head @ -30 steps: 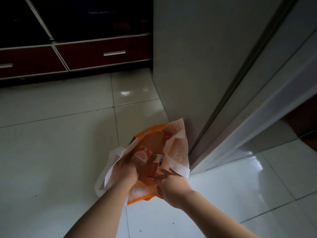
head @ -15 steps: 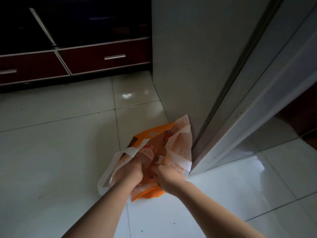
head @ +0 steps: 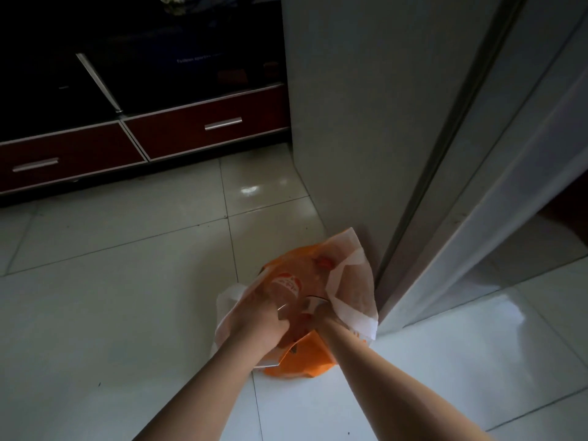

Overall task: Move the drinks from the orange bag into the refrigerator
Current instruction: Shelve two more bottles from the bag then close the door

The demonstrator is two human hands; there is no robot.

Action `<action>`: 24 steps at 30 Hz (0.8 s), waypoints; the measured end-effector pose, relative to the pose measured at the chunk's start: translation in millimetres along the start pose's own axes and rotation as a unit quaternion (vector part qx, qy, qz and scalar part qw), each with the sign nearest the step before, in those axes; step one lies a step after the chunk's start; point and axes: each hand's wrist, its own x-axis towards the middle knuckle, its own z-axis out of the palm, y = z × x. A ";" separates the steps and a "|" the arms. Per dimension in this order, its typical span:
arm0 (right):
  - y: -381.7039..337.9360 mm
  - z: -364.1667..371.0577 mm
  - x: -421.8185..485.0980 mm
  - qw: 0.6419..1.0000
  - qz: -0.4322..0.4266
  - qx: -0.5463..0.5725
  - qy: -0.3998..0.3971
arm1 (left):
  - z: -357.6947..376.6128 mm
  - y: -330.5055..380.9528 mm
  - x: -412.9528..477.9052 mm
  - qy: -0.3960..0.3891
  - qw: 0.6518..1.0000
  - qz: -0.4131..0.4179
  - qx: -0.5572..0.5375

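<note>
The orange bag with white handles sits on the floor tiles against the refrigerator, whose door is shut. My left hand is inside the bag's mouth, wrapped around a clear drink bottle with a red and white label. My right hand reaches deep into the bag beside it; its fingers are hidden by the bag's white flap. A red cap of another drink shows at the far side of the bag.
A low dark cabinet with two red drawers runs along the wall on the left. Glossy pale floor tiles spread around the bag. A dark gap opens past the refrigerator door at the far right.
Both hands have pushed deeper into the bag. My left hand has closed around the labelled bottle, and my right hand has slipped out of sight under the white flap.
</note>
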 end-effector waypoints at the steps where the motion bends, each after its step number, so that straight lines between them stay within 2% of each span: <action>1: -1.3 -0.3 0.6 1.000 0.003 0.006 0.010 | 1.8 -4.1 -0.1 -0.006 1.000 0.008 -0.010; 3: 1.9 -0.5 3.3 0.999 0.012 0.030 0.044 | 2.5 -5.6 -0.4 -0.018 1.000 0.013 -0.015; 6: 8.0 1.5 10.4 0.999 0.010 0.033 -0.005 | 6.1 -7.1 0.9 -0.064 0.996 0.010 0.061; 9: 15.0 2.1 17.7 0.996 0.083 0.020 -0.005 | 3.2 -2.9 -2.0 -0.029 0.993 0.005 0.110; 13: 14.2 -0.4 10.0 0.995 0.090 -0.037 -0.008 | -9.0 7.4 -6.3 -0.006 0.998 -0.014 0.069; 17: 6.4 -9.0 -4.2 0.993 0.054 -0.102 -0.022 | -15.5 15.2 -6.4 0.016 0.996 -0.036 0.078; 20: -1.2 -16.8 -18.9 0.994 -0.001 -0.112 -0.020 | -24.3 20.9 -13.6 0.037 0.994 -0.020 0.100; 24: -18.6 -34.0 -49.2 0.986 -0.082 -0.142 -0.002 | -36.2 29.9 -26.3 0.059 0.997 -0.036 0.046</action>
